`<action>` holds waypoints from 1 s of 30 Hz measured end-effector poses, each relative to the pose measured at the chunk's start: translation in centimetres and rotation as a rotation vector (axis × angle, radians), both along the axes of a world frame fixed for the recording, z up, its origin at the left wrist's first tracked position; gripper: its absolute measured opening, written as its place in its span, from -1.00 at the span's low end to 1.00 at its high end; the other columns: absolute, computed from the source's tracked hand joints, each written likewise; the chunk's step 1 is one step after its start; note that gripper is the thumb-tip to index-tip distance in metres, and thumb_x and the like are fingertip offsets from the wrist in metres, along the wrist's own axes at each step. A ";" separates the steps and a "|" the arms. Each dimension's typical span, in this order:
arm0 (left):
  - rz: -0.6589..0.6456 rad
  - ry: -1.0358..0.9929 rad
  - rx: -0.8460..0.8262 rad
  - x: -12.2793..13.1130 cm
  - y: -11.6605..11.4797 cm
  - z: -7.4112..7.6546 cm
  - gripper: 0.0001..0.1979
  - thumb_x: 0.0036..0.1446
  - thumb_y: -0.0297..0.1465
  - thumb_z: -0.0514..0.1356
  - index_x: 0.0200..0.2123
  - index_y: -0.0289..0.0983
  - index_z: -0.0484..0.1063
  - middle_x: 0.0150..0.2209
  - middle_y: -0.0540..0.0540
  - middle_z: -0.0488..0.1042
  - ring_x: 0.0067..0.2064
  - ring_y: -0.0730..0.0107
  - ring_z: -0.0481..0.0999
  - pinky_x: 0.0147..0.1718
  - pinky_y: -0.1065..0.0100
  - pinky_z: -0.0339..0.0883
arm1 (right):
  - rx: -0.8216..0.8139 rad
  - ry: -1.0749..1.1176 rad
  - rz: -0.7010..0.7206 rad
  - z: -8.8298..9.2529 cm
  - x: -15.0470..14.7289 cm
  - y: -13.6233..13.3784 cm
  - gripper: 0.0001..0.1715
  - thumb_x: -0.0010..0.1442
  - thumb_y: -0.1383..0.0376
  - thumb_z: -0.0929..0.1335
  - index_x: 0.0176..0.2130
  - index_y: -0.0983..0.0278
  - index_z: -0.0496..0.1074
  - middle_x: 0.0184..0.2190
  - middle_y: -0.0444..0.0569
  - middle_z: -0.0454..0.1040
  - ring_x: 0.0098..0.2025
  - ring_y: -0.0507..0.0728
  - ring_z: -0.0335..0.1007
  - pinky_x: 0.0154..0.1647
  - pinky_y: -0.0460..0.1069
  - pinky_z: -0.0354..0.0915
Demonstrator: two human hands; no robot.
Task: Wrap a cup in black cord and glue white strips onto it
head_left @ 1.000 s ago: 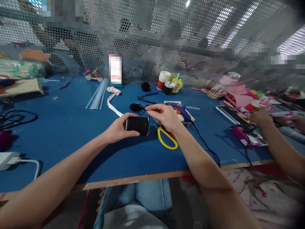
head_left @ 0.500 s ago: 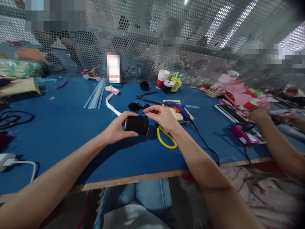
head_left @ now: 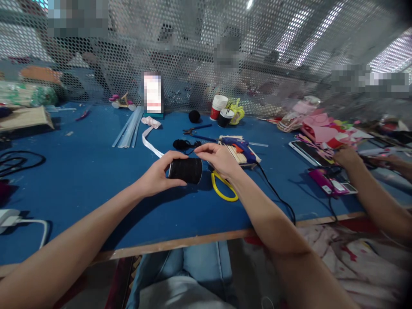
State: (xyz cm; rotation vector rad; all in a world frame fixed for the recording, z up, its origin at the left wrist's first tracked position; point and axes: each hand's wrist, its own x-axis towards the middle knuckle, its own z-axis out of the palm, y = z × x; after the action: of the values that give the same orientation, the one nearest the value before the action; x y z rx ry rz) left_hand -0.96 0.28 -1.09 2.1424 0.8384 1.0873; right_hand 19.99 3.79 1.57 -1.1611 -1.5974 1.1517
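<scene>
My left hand (head_left: 157,175) grips a cylinder wound in black yarn (head_left: 189,171), thumb below and fingers on top, holding it on its side just over the table. Close to its upper right edge, my right hand (head_left: 222,159) has thumb and fingertips pinched together, apparently on a thin strand of black yarn that is hard to see. A loose bundle of black yarn (head_left: 182,144) lies just behind the fingertips. Under my right wrist are yellow-handled scissors (head_left: 224,189), their blades hidden. A white ribbon (head_left: 151,143) runs up behind my left hand.
A blue glue gun (head_left: 241,148) rests on a stick board, its cord crossing right. Behind are pliers (head_left: 196,128), a black ball (head_left: 194,116), cups (head_left: 219,105), clear glue sticks (head_left: 128,128) and a lit phone (head_left: 152,92). At right, a co-worker's hands (head_left: 349,158) work near a phone.
Hardly anything differs. The cylinder's right end has dipped slightly in my left hand, and the view has shifted a little. My right hand keeps its pinch in nearly the same spot.
</scene>
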 end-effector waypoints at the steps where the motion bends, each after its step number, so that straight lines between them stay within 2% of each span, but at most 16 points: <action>1: 0.000 -0.001 0.007 0.0 0.0 0.0 -0.43 -0.10 -0.32 0.35 0.01 -0.21 0.25 -0.02 -0.16 0.32 0.02 0.21 0.36 0.02 0.16 0.23 | -0.005 0.003 0.000 -0.1 0.0 0.1 -0.87 -0.04 0.34 0.39 -0.37 0.28 0.49 -0.45 -0.12 0.47 -0.45 -0.04 0.27 -0.41 -0.09 0.19; 6: -0.009 -0.023 0.006 0.1 -0.1 0.3 -0.45 -0.08 -0.30 0.34 -0.01 -0.21 0.26 -0.02 -0.18 0.32 0.03 0.18 0.35 0.00 0.15 0.25 | -0.033 0.024 0.017 -0.3 0.1 0.2 -0.88 -0.04 0.34 0.39 -0.38 0.27 0.49 -0.45 -0.13 0.47 -0.43 -0.03 0.29 -0.35 -0.09 0.21; 20: -0.011 -0.017 0.003 0.0 -0.1 0.2 -0.45 -0.08 -0.31 0.34 -0.01 -0.21 0.25 -0.01 -0.19 0.32 0.04 0.19 0.34 0.02 0.16 0.24 | -0.216 0.149 0.044 -0.2 0.0 0.6 -0.89 -0.14 0.41 0.42 -0.46 0.29 0.49 -0.47 -0.13 0.47 -0.45 -0.06 0.32 -0.36 -0.11 0.24; 23: -0.020 -0.039 -0.014 0.1 -0.2 0.3 -0.45 -0.08 -0.32 0.34 -0.01 -0.22 0.25 -0.01 -0.19 0.31 0.05 0.20 0.33 0.02 0.16 0.24 | -0.222 0.118 0.062 -0.4 -0.1 0.6 -0.89 -0.09 0.40 0.41 -0.42 0.30 0.49 -0.49 -0.13 0.47 -0.47 -0.06 0.33 -0.36 -0.10 0.27; 26: 0.017 -0.090 -0.057 0.2 -0.3 0.3 -0.43 -0.10 -0.31 0.35 0.00 -0.21 0.24 -0.01 -0.16 0.30 0.03 0.21 0.35 -0.02 0.19 0.28 | -0.169 0.034 0.022 -0.5 -0.1 0.6 -0.87 0.01 0.36 0.38 -0.33 0.31 0.48 -0.54 -0.12 0.46 -0.49 -0.02 0.35 -0.40 -0.08 0.30; 28: 0.076 -0.117 -0.105 0.3 -0.3 0.2 -0.41 -0.11 -0.31 0.35 0.00 -0.21 0.23 -0.01 -0.15 0.30 0.00 0.22 0.37 -0.05 0.20 0.31 | -0.118 0.017 -0.038 -0.3 -0.1 0.4 -0.87 0.08 0.29 0.36 -0.33 0.31 0.44 -0.53 -0.10 0.46 -0.48 -0.01 0.36 -0.43 -0.08 0.30; 30: 0.130 -0.127 -0.137 0.2 -0.2 0.0 -0.40 -0.12 -0.31 0.35 0.00 -0.21 0.23 -0.02 -0.15 0.30 -0.01 0.21 0.38 -0.07 0.20 0.32 | -0.081 0.030 -0.037 0.1 -0.1 0.0 -0.75 0.14 0.16 0.32 -0.37 0.31 0.42 -0.51 -0.07 0.45 -0.49 -0.01 0.35 -0.46 -0.08 0.28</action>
State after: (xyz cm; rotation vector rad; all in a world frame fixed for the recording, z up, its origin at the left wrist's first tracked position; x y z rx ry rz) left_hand -0.73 0.11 -1.05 1.9072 0.9744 1.1821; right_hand 19.91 3.79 1.71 -1.2152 -1.5121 1.2138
